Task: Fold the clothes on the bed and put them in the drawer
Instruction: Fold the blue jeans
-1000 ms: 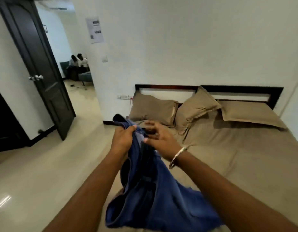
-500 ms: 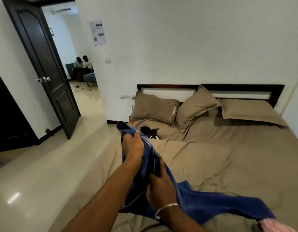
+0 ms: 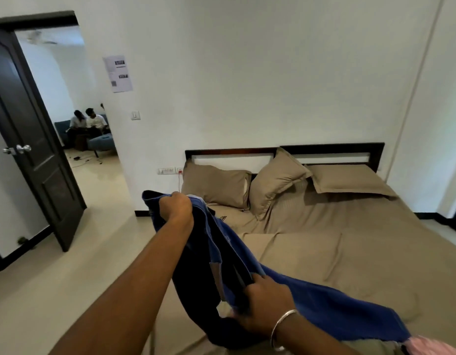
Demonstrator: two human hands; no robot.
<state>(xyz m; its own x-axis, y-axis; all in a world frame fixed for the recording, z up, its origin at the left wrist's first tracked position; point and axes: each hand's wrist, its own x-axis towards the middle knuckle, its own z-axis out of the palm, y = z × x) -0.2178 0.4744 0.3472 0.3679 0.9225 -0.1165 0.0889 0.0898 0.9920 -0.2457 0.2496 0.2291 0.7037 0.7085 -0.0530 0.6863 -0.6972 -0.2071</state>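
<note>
A: Setting?
B: Home bedroom. Double bed (image 3: 350, 242) in tan sheet, three matching pillows (image 3: 216, 187), dark slatted headboard (image 3: 332, 147).
A: Other evidence?
B: Dark panelled door (image 3: 29, 139) open onto a room with a blue sofa (image 3: 101, 142); tiled floor (image 3: 68, 278).

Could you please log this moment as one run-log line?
left hand: grips blue garment raised | right hand: grips it lower | bed: garment trailing | fold: not done

The blue garment (image 3: 311, 301) hides the right hand's (image 3: 266, 301) fingertips and most of a small dark thing (image 3: 223, 218) on the sheet. A pink cloth (image 3: 434, 345) is cut off at the lower right edge.
</note>
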